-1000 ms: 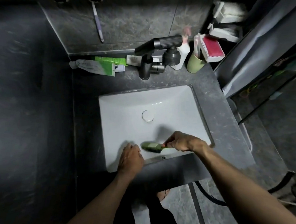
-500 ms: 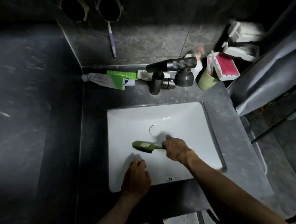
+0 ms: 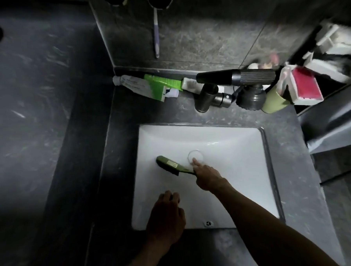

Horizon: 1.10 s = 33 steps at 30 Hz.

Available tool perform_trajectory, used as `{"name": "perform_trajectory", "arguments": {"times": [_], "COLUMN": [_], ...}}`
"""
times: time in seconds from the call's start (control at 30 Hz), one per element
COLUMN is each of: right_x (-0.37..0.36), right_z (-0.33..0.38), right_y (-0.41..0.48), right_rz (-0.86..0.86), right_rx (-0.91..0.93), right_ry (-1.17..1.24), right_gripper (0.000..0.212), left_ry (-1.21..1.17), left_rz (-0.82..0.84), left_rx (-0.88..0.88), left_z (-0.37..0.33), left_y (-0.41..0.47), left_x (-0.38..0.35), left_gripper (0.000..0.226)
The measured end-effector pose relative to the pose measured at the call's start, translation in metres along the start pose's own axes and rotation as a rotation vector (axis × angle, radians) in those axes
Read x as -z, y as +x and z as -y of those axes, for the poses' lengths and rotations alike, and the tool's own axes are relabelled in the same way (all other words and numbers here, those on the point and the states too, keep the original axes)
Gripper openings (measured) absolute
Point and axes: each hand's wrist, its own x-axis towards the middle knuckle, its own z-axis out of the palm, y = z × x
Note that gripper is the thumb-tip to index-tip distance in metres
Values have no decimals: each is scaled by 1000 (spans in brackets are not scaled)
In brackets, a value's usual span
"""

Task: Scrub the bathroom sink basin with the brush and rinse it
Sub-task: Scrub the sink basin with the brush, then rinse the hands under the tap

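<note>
Sink basin (image 3: 234,178), white and rectangular, sits sunk in the dark stone bench (image 3: 292,167). No water is seen running from the tap (image 3: 234,77) behind it, so rinsing is judged not yet begun.

Left hand (image 3: 166,216) holds nothing. It rests at the near-left of the basin with its fingers loosely curled, much as it did a second ago, and appears to serve as a brace.

Right hand (image 3: 207,177) grips the brush handle, one finger extended toward the drain.

Brush (image 3: 172,165), green, lies on the basin floor just left of the drain (image 3: 196,157), its head pointing to the left wall. A second ago it worked the near wall by the front rim. Half a second ago it was at mid-floor. It is now level with the drain.

Finding: the stroke has travelled from the front of the basin toward the back. Scrubbing is under way, and the far wall and right side are judged still to be covered.
</note>
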Motion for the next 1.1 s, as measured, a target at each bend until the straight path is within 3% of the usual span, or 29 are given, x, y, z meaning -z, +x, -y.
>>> {"name": "perform_trajectory", "arguments": {"times": [0.13,0.3,0.43,0.57,0.73,0.87,0.93,1.0,1.07,1.1], "right_x": [0,12,33,78,135,178,197,211,220,223], "right_z": [2,-6,-24,-40,-38,-28,-23,-23,-28,-26], "right_y": [9,-8,-43,-67,-81,-86,-90,-91,-87,-89], "right_rz": [86,-45,-134,-231,-395,-550,-617,-570,-554,-581], "right_rx": [20,38,37,24,63,55,52,4,-109,-93], "right_ry": [-40,-90,-184,-267,-420,-506,-450,-528,-619,-587], "right_gripper": [61,45,22,29,36,31,15,4,19,14], "left_ry": [2,28,78,170,98,12,-198,-704,-1130,-1235], "left_rz": [9,16,139,281,41,-58,-40,121,323,385], "left_rx": [22,-15,-33,-99,-208,-165,-61,126,259,301], "left_z": [1,1,0,-12,-56,-84,-90,-101,-117,-124], "left_y": [1,2,5,18,62,91,103,109,109,108], "left_x": [1,1,3,15,62,100,109,123,138,142], "left_gripper": [35,35,37,56,45,23,13,12,18,22]}}
